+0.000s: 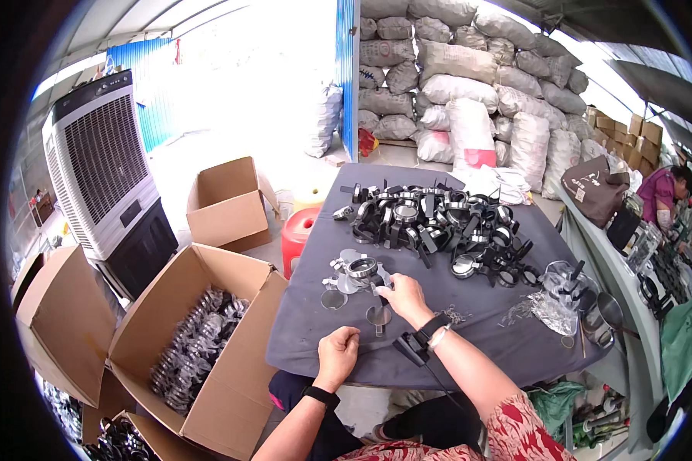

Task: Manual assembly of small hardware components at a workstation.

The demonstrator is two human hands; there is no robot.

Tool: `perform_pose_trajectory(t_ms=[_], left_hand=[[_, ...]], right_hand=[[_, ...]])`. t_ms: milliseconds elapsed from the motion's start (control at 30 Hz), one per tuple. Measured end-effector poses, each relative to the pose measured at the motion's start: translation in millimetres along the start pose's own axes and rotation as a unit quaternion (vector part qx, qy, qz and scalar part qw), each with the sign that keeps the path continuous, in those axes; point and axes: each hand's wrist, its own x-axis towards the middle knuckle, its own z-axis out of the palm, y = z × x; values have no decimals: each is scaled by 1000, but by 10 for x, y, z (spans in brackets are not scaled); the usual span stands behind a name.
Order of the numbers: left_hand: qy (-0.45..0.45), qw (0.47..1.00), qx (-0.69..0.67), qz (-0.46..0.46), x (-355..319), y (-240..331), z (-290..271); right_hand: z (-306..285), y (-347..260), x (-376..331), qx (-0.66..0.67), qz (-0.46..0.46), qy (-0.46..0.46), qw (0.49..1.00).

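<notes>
Grey cloth covers the table [438, 338] where we work, seen from the head camera. Our right hand [404, 298] reaches forward over it, fingers curled round the black handle of a small magnifier [378, 311]. The magnifier's long axis runs roughly away from us and back, and its round lens end points toward us, lying just below the fingers. How firmly the hand grips the handle, we cannot tell.

Our left hand [337, 352] sits nearer the table edge, closer to our body than the right, closed in a loose fist; whether it holds anything is hidden from us. A black band [320, 396] wraps that wrist, and a black strap with a small device [417, 343] sits on the right wrist.

Just beyond the right hand's fingertips lies a cluster of loose round lenses and silver rings [351, 273]. Farther out from both hands, a big heap of black magnifier frames [438, 219] spreads across the far half of the cloth. To the right of the right hand, a clear plastic bag [563, 296] holds a few black pieces.

Left of the left hand, off the table, an open cardboard box [196, 338] is filled with finished pieces. Beyond it stand an empty cardboard box [227, 201] and a red stool [300, 238].
</notes>
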Motion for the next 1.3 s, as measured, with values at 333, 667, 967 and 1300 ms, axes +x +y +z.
perform_pose_trajectory(t_ms=[333,667,967,1300], left_hand=[[-2,995,83,53,3,120,-28],[-109,922,280,243,202,281,120],[-36,925,212,314,118,629,16],[-69,973,-35,216,-19,927,31]], right_hand=[[-152,73,-153,200,-5,-22,979],[-524,274,-1233,337,211,-159,904],[-763,-150,-1288,39,-83,49,995],[-920,-331,-1176,70,-256,18,964]])
